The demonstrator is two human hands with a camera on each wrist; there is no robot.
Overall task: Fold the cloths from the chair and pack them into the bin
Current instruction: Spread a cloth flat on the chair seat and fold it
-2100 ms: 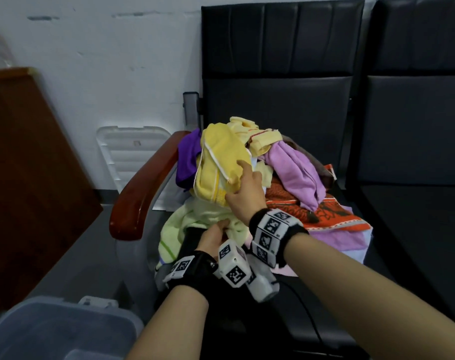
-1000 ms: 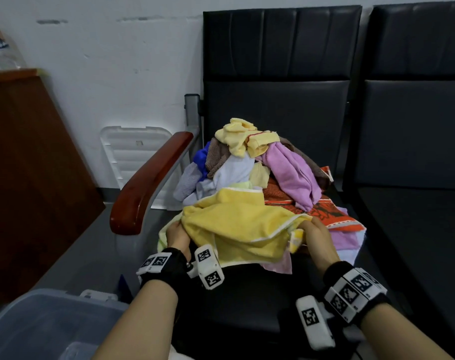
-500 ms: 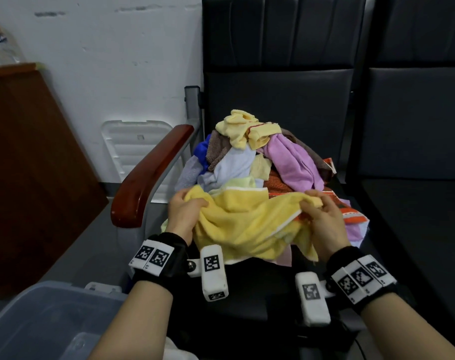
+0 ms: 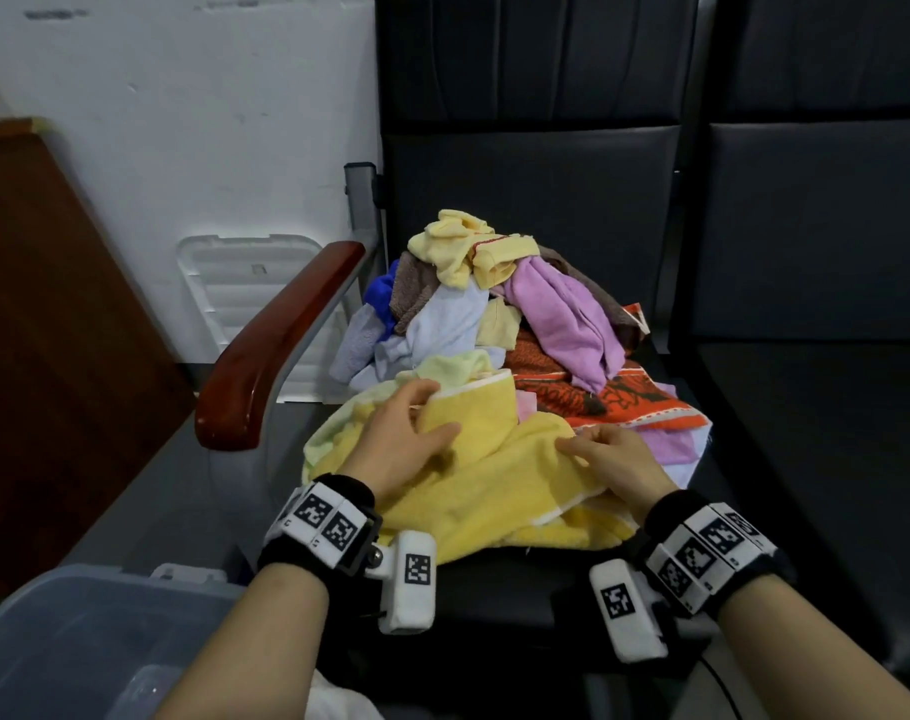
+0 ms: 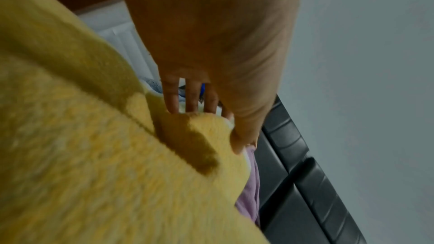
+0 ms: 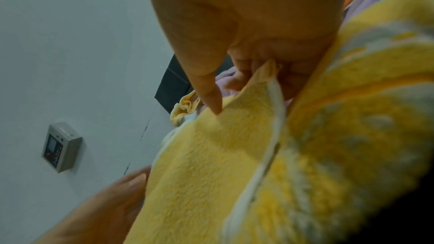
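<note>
Head view entry, two observers.

A: Step in hand looks like the first fold of the yellow towel (image 4: 494,480), which lies on the chair seat (image 4: 499,579) in front of the cloth pile (image 4: 499,314). One corner is turned over toward the pile.

B: Left hand (image 4: 406,439)?

A: Thumb on top of the turned corner, fingers (image 5: 191,97) reaching over its white edge, so it is grasping the towel's fold. Right hand (image 4: 616,459) sits on the towel's right side, nearer the orange cloth (image 4: 624,402); the right wrist view shows a white-trimmed corner pinched between thumb and curled fingers (image 6: 244,64).

B: So both hands hold the towel. Next?

A: Judgement only: the layers are rumpled, so edges need aligning and flattening on the seat before a second fold. Then it goes to the bin (image 4: 32,605), which stands low, left of the chair, beyond the armrest (image 4: 276,340).

B: Pile status?

A: Many cloths unfolded behind the towel; the task appears early.
</note>
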